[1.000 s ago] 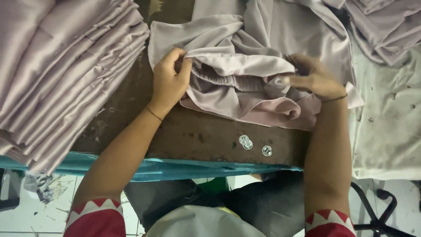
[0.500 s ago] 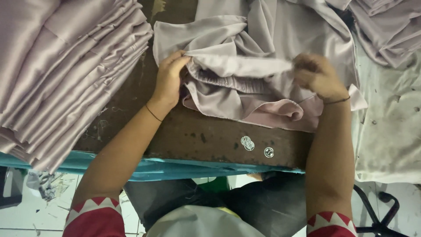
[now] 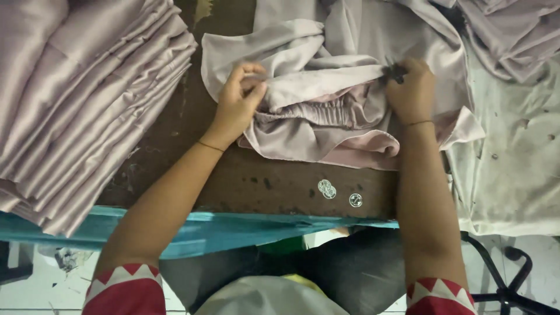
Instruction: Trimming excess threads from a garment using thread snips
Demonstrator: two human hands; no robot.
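A pale mauve satin garment (image 3: pixel 326 93) with a gathered elastic band lies crumpled on the dark wooden table (image 3: pixel 274 186). My left hand (image 3: pixel 238 102) pinches the left end of the band. My right hand (image 3: pixel 411 90) grips the right end, and the band is stretched between both hands. A small dark tool (image 3: pixel 395 71) shows at my right fingertips; what it is I cannot tell.
A tall stack of folded mauve fabric (image 3: pixel 81 99) fills the left side. More loose fabric (image 3: pixel 513 35) lies at the upper right, over a stained white cloth (image 3: pixel 513 175). Three round stickers (image 3: pixel 335 192) mark the table's front. A teal strip (image 3: pixel 221 230) edges the table.
Both hands have moved up and apart along the garment, pulling the elastic band straighter. The garment has shifted slightly away from me.
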